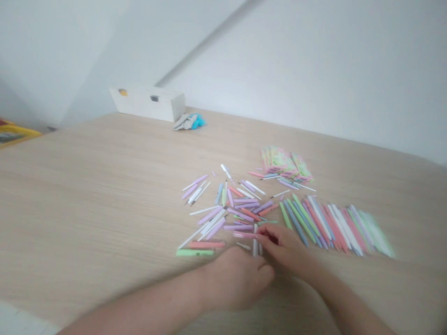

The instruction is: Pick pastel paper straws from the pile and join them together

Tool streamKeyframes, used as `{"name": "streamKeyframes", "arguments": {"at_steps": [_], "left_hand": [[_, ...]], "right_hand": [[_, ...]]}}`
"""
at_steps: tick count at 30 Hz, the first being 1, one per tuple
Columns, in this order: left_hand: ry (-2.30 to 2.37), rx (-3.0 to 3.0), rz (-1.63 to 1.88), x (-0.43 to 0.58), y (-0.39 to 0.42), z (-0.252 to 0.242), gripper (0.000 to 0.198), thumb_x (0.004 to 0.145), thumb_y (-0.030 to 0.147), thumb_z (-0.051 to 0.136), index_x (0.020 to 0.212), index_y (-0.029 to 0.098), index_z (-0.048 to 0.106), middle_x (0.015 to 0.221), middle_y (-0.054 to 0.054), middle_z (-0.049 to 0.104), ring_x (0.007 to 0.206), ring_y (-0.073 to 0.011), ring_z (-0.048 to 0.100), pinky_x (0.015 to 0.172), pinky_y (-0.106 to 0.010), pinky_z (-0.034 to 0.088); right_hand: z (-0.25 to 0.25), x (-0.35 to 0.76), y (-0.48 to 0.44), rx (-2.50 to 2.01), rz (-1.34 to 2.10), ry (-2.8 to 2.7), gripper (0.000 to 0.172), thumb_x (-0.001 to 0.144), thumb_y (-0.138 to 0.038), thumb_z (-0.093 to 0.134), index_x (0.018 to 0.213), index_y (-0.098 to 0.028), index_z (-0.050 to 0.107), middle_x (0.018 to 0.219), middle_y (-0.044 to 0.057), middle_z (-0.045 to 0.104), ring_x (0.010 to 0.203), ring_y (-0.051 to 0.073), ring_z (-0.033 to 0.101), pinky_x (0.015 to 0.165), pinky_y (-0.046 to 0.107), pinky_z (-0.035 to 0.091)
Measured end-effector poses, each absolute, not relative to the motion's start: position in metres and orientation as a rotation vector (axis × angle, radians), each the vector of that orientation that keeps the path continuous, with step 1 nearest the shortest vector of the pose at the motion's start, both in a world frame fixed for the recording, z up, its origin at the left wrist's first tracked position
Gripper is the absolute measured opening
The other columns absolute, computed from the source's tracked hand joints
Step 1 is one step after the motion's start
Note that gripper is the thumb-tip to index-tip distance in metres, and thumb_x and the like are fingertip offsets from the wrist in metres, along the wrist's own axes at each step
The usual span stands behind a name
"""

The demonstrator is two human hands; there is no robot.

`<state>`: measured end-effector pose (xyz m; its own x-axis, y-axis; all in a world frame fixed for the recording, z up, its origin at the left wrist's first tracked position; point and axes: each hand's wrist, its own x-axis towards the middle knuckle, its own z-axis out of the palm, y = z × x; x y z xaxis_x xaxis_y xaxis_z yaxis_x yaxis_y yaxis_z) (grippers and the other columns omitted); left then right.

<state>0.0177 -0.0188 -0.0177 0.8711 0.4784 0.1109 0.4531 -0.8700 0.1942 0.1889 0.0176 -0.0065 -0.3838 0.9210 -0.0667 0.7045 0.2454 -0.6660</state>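
My right hand (pixel 288 246) is closed in a pinch, and a pink pen part (pixel 244 235) sticks out leftward from its fingertips. Just left of it, my left hand (pixel 239 277) is curled with its back to me; its fingertips are hidden, so what they hold does not show. A whitish pen piece (pixel 255 242) lies between the hands, partly covered. Beyond them spread loose purple pen barrels (pixel 246 204) and thin white refills (pixel 213 223) in a mixed scatter. At the left of this scatter lie a green pen part (pixel 194 252) and a red pen part (pixel 206 244).
On the right, many-coloured pens (pixel 335 225) lie side by side in a slanting row. Behind them are stacked pink-and-green packs (pixel 279 160). A white box (pixel 146 102) stands at the back left, with a grey-and-blue crumpled cloth-like item (pixel 190 122) beside it. A wall (pixel 314 70) borders the table.
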Motion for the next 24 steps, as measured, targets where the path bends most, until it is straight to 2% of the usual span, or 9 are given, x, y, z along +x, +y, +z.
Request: {"name": "streamKeyframes", "arguments": {"at_steps": [4, 8, 12, 18, 24], "left_hand": [[0.939, 2.782, 0.322, 0.019, -0.016, -0.018, 0.014, 0.088, 0.022, 0.041, 0.096, 0.016, 0.051, 0.093, -0.007, 0.061, 0.079, -0.0204, 0.06, 0.061, -0.031, 0.049], [1.163, 2.633, 0.369, 0.018, -0.013, -0.016, 0.022, 0.09, 0.022, 0.041, 0.111, 0.016, 0.046, 0.101, -0.01, 0.058, 0.085, -0.0217, 0.06, 0.067, -0.032, 0.051], [1.406, 2.515, 0.399, 0.014, -0.007, -0.01, 0.021, 0.092, 0.026, 0.039, 0.11, 0.018, 0.047, 0.101, -0.009, 0.057, 0.081, -0.0216, 0.061, 0.064, -0.033, 0.052], [1.484, 2.526, 0.389, 0.011, -0.001, -0.014, 0.018, 0.093, 0.026, 0.038, 0.102, 0.019, 0.053, 0.099, -0.007, 0.055, 0.074, -0.0197, 0.061, 0.057, -0.031, 0.051], [1.461, 2.407, 0.53, 0.01, 0.002, -0.019, 0.021, 0.093, 0.029, 0.04, 0.106, 0.019, 0.054, 0.106, -0.009, 0.051, 0.08, -0.0183, 0.06, 0.066, -0.03, 0.052]], "right_hand": [[-0.008, 0.197, 0.015, -1.454, 1.049, -2.054, 0.021, 0.087, -0.032, 0.047, 0.081, -0.019, 0.062, 0.07, -0.001, 0.06, 0.069, 0.016, 0.056, 0.063, 0.025, 0.041], [-0.004, 0.201, 0.014, -1.43, 1.249, -1.877, 0.021, 0.085, -0.036, 0.051, 0.088, -0.019, 0.062, 0.067, -0.001, 0.057, 0.056, 0.011, 0.048, 0.052, 0.022, 0.037], [-0.001, 0.2, 0.012, -1.382, 1.279, -1.75, 0.021, 0.081, -0.037, 0.057, 0.085, -0.017, 0.061, 0.064, -0.002, 0.055, 0.052, 0.009, 0.044, 0.048, 0.021, 0.036], [0.005, 0.192, 0.005, -1.257, 1.207, -1.614, 0.018, 0.077, -0.034, 0.065, 0.086, -0.018, 0.065, 0.061, -0.002, 0.055, 0.053, 0.008, 0.046, 0.05, 0.02, 0.039], [-0.003, 0.193, 0.004, -1.044, 1.373, -1.497, 0.02, 0.086, -0.031, 0.055, 0.097, -0.022, 0.07, 0.07, 0.001, 0.063, 0.059, 0.01, 0.054, 0.054, 0.021, 0.043]]}}
